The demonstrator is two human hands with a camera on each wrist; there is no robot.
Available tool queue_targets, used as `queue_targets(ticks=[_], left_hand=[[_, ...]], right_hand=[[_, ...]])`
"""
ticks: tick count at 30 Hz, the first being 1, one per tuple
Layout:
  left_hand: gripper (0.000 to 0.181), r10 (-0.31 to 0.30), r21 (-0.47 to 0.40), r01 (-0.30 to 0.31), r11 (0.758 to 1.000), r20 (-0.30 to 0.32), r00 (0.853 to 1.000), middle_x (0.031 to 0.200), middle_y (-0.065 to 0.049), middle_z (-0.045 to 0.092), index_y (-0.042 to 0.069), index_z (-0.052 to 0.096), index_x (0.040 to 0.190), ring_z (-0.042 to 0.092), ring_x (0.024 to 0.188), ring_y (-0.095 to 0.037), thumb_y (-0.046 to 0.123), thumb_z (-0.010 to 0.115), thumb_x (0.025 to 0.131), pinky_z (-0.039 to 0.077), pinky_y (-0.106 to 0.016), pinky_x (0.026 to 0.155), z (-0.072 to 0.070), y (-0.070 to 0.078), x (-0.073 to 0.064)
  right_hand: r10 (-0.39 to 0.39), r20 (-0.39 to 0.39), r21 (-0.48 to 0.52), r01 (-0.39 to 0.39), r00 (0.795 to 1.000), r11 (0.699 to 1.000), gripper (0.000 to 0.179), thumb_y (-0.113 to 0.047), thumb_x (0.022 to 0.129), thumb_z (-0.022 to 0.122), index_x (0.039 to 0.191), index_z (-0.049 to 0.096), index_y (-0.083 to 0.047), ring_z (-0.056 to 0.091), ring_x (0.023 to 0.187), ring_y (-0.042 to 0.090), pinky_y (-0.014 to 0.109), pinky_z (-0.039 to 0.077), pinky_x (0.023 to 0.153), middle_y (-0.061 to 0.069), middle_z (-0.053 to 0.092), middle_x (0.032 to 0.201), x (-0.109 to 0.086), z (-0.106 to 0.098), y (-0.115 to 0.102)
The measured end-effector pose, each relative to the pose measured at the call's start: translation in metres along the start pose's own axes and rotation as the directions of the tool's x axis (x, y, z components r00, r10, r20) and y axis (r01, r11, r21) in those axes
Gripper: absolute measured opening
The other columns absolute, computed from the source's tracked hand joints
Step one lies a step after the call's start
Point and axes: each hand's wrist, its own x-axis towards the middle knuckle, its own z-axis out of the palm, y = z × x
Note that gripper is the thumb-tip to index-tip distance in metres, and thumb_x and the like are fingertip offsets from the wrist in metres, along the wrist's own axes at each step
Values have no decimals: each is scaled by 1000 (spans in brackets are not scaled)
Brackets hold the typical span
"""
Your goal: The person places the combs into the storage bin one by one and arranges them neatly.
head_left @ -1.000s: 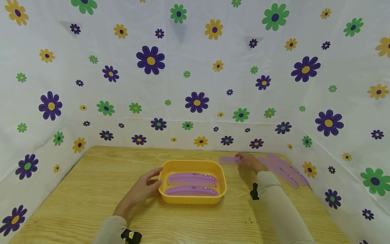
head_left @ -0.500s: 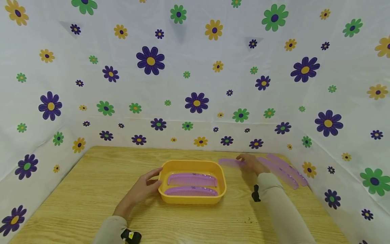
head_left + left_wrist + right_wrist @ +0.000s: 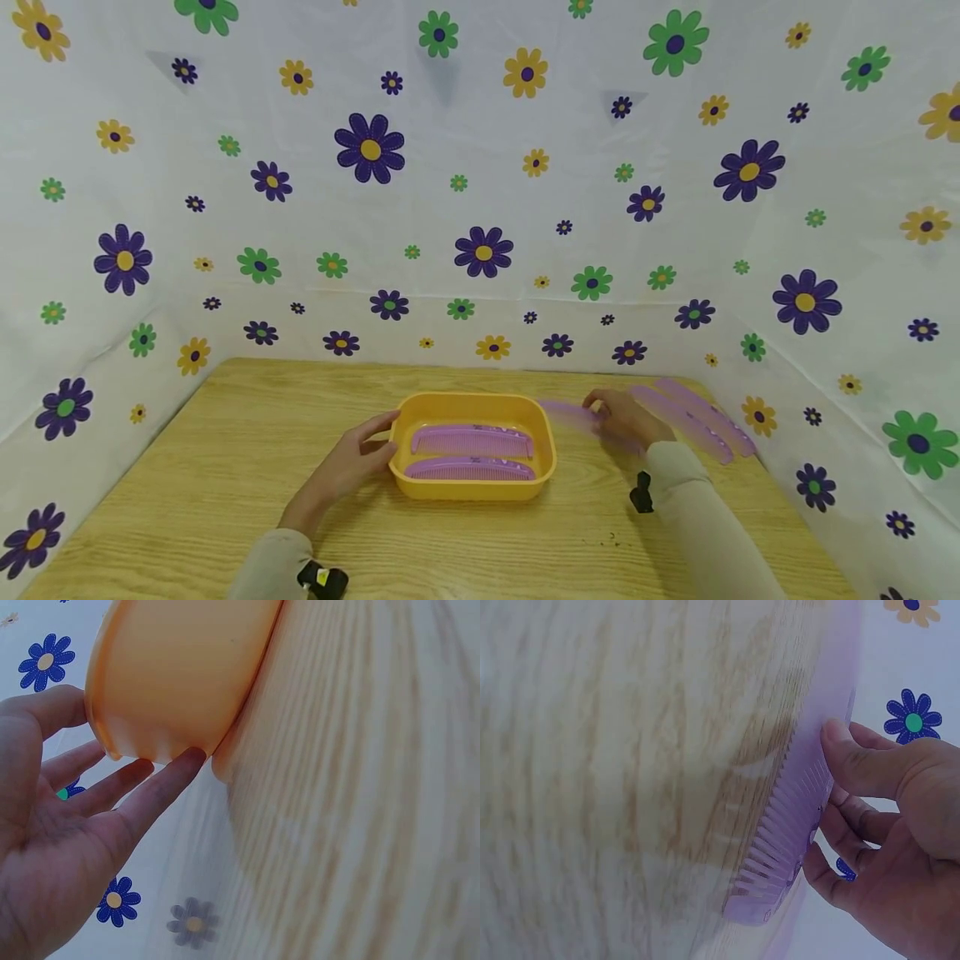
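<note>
A yellow plastic basin (image 3: 474, 490) stands mid-table with two purple combs lying in it, one comb (image 3: 472, 440) behind the other comb (image 3: 470, 470). My left hand (image 3: 347, 467) touches the basin's left end, its fairly straight fingertips against the outer wall (image 3: 176, 675) in the left wrist view. To the right of the basin, my right hand (image 3: 630, 417) pinches another purple comb (image 3: 564, 412) between thumb and fingers. In the right wrist view this comb (image 3: 799, 795) shows its teeth facing the table, and the fingers hold its back edge.
Two more purple combs, one comb (image 3: 684, 418) beside another comb (image 3: 711, 413), lie slanted at the table's back right. The wooden table (image 3: 225, 450) meets a white flower-patterned cloth (image 3: 420, 208) at its back and sides. A few dark specks mark the wood near the right arm.
My right hand has shifted slightly right and toward me, and the comb in it now slants, its right end nearer me. The left hand, basin and the combs inside have stayed put.
</note>
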Motion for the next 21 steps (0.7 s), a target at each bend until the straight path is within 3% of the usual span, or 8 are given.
queue_targets(ticks=[6, 15, 21], left_hand=[[59, 24, -19, -24, 1000, 12, 1000, 163, -25, 36, 10, 36, 160, 55, 137, -44, 18, 58, 106, 61, -34, 98, -1, -2, -1], [60, 65, -44, -63, 997, 42, 997, 163, -27, 34, 7, 34, 161, 53, 138, -47, 19, 58, 106, 61, -32, 97, -2, -2, -2], [60, 63, -29, -62, 998, 33, 997, 163, -27, 35, 7, 34, 161, 54, 137, -46, 17, 57, 106, 61, -31, 97, -2, 0, -1]], right_hand=[[-13, -7, 61, 14, 1000, 998, 33, 4, 89, 71, 120, 65, -5, 59, 88, 27, 47, 55, 83, 18, 65, 99, -7, -1, 0], [-49, -41, 93, 52, 998, 994, 36, 11, 88, 62, 119, 70, -4, 65, 101, 38, 54, 59, 86, 25, 69, 110, -12, -6, 6], [-48, -58, 102, 54, 997, 993, 33, 9, 90, 63, 121, 70, -2, 65, 103, 39, 51, 58, 85, 27, 68, 112, -17, -13, 8]])
